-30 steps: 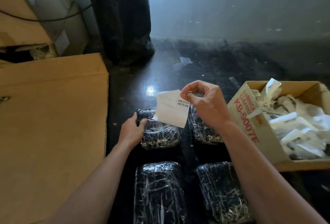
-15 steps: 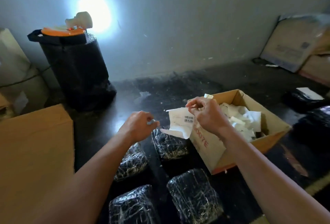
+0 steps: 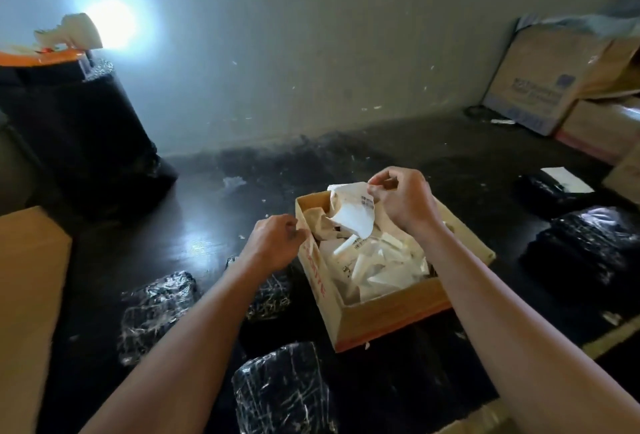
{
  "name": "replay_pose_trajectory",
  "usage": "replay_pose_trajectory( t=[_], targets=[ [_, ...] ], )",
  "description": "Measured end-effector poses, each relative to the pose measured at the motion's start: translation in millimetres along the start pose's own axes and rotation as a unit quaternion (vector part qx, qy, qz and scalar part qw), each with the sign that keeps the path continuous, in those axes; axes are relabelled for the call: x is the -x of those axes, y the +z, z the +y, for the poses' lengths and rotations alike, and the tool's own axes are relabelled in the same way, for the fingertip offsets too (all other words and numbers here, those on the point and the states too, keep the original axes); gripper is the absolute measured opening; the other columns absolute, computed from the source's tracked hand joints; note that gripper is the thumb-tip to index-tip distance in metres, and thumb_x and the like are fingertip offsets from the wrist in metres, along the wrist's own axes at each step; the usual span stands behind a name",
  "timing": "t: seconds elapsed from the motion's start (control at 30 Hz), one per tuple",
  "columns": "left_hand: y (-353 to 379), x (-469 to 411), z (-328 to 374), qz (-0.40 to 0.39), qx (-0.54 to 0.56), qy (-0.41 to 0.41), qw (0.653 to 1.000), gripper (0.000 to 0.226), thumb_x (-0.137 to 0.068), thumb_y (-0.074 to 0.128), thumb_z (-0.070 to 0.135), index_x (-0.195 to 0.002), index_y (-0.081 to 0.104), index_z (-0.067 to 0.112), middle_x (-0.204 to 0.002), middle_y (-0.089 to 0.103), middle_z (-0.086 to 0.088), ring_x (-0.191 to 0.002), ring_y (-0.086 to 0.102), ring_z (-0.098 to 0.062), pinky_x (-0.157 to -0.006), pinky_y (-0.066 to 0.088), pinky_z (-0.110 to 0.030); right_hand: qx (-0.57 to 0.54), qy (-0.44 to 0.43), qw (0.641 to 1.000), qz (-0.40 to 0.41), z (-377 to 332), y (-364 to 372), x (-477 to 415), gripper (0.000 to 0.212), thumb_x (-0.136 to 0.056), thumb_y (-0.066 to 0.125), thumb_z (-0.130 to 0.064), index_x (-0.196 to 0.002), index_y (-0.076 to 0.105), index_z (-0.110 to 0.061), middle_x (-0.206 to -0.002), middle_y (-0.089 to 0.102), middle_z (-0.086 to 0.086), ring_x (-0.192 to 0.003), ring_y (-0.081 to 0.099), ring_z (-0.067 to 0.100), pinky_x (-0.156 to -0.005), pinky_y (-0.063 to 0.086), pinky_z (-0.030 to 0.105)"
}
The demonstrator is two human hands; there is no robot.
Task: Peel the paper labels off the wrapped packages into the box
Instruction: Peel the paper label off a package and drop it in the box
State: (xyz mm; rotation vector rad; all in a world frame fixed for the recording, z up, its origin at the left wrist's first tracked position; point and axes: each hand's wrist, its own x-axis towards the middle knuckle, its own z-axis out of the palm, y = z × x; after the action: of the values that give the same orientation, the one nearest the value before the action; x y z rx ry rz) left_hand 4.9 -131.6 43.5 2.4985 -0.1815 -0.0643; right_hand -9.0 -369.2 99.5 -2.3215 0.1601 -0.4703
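Observation:
My right hand (image 3: 405,199) pinches a curled white paper label (image 3: 355,215) with a barcode, held over the open cardboard box (image 3: 381,316). The box is filled with several crumpled white labels. My left hand (image 3: 275,246) hovers by the box's left wall with its fingers curled in, and I see nothing in it. Black plastic-wrapped packages lie on the dark floor: one at the left (image 3: 156,312), one partly under my left forearm (image 3: 273,295), one near the bottom (image 3: 282,392).
More black wrapped packages (image 3: 588,253) sit at the right, one with a white label (image 3: 566,179) on it. A tall black wrapped bin (image 3: 76,135) stands at the back left. A brown cardboard sheet (image 3: 27,312) lies at the left; cardboard boxes (image 3: 540,77) lean at the back right.
My right hand carried the peeled label rightwards from the package to above the box. My left hand left the package and came up beside the box. The view swung to the right.

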Motion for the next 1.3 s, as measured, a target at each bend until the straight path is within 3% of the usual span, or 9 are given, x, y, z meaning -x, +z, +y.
replay_pose_trajectory(
  t=[0.1, 0.23, 0.47, 0.57, 0.63, 0.8, 0.9, 1.13, 1.3],
  targets=[
    [36, -3, 15, 0.011, 0.015, -0.038, 0.999, 0.035, -0.1, 0.056, 0.038, -0.127, 0.063, 0.016, -0.119, 0.07, -0.009, -0.11, 0.064, -0.031, -0.084, 0.05, -0.036, -0.08, 0.056, 0.995, -0.011, 26, -3, -23, 0.008, -0.093, 0.072, -0.029, -0.099, 0.075, -0.024, -0.095, 0.071, -0.011, -0.084, 0.066, 0.005, -0.061, 0.046, 0.014],
    [83, -6, 21, 0.012, 0.065, -0.06, 0.996, 0.051, -0.102, 0.05, 0.036, -0.15, 0.038, 0.025, -0.123, 0.066, -0.013, -0.114, 0.061, -0.034, -0.091, 0.048, -0.042, -0.15, 0.117, 0.981, -0.026, 59, 4, -40, 0.008, -0.094, 0.07, -0.028, -0.101, 0.073, -0.024, -0.095, 0.069, -0.011, -0.086, 0.065, 0.005, -0.059, 0.045, 0.015],
    [121, 11, 32, 0.045, 0.215, -0.15, 0.964, 0.065, -0.104, 0.045, 0.036, -0.159, 0.012, 0.044, -0.146, 0.055, -0.007, -0.123, 0.059, -0.031, -0.104, 0.048, -0.047, -0.12, 0.114, 0.985, -0.049, 105, 23, -54, 0.011, -0.094, 0.072, -0.029, -0.104, 0.07, -0.023, -0.096, 0.063, -0.015, -0.085, 0.058, 0.005, -0.068, 0.045, 0.015],
    [125, 12, 28, 0.053, 0.265, -0.156, 0.95, 0.065, -0.094, 0.045, 0.05, -0.151, 0.015, 0.061, -0.147, 0.056, 0.0, -0.122, 0.061, -0.028, -0.102, 0.051, -0.054, -0.076, 0.113, 0.989, -0.065, 122, 33, -59, 0.019, -0.091, 0.075, -0.029, -0.108, 0.069, -0.023, -0.103, 0.067, -0.01, -0.093, 0.061, 0.01, -0.084, 0.052, 0.025],
    [127, 11, 25, 0.056, 0.273, -0.158, 0.947, 0.063, -0.093, 0.046, 0.053, -0.147, 0.016, 0.066, -0.146, 0.056, 0.003, -0.12, 0.061, -0.027, -0.1, 0.052, -0.055, -0.042, 0.104, 0.991, -0.069, 131, 38, -62, 0.014, -0.091, 0.076, -0.029, -0.103, 0.072, -0.022, -0.103, 0.072, -0.006, -0.091, 0.064, 0.011, -0.078, 0.05, 0.023],
    [128, 12, 31, 0.069, 0.29, -0.173, 0.939, 0.06, -0.102, 0.049, 0.043, -0.154, 0.02, 0.053, -0.153, 0.048, 0.005, -0.133, 0.052, -0.023, -0.112, 0.042, -0.052, 0.0, 0.086, 0.993, -0.084, 148, 44, -67, 0.001, -0.093, 0.074, -0.024, -0.093, 0.073, -0.023, -0.095, 0.074, -0.005, -0.084, 0.066, 0.011, -0.067, 0.043, 0.017],
    [130, 11, 27, 0.075, 0.284, -0.182, 0.939, 0.061, -0.098, 0.048, 0.051, -0.15, 0.019, 0.061, -0.151, 0.052, 0.003, -0.13, 0.055, -0.025, -0.109, 0.045, -0.053, 0.038, 0.07, 0.994, -0.075, 154, 45, -68, 0.01, -0.092, 0.073, -0.022, -0.086, 0.066, -0.025, -0.085, 0.068, -0.009, -0.078, 0.064, 0.011, -0.065, 0.046, 0.019],
    [134, 8, 25, 0.079, 0.257, -0.185, 0.945, 0.059, -0.105, 0.046, 0.042, -0.156, 0.019, 0.049, -0.156, 0.045, 0.001, -0.137, 0.048, -0.025, -0.115, 0.039, -0.046, 0.09, -0.013, 0.992, -0.088, 161, 45, -72, 0.01, -0.097, 0.066, -0.026, -0.089, 0.07, -0.024, -0.089, 0.074, -0.004, -0.079, 0.067, 0.013, -0.078, 0.059, 0.032],
    [134, 8, 24, 0.079, 0.247, -0.186, 0.948, 0.058, -0.105, 0.045, 0.04, -0.155, 0.019, 0.052, -0.156, 0.044, 0.004, -0.137, 0.048, -0.025, -0.113, 0.038, -0.044, 0.108, -0.03, 0.991, -0.074, 161, 43, -76, 0.017, -0.092, 0.074, -0.024, -0.084, 0.059, -0.024, -0.076, 0.067, -0.005, -0.066, 0.062, 0.012, -0.064, 0.056, 0.029]
  ],
)
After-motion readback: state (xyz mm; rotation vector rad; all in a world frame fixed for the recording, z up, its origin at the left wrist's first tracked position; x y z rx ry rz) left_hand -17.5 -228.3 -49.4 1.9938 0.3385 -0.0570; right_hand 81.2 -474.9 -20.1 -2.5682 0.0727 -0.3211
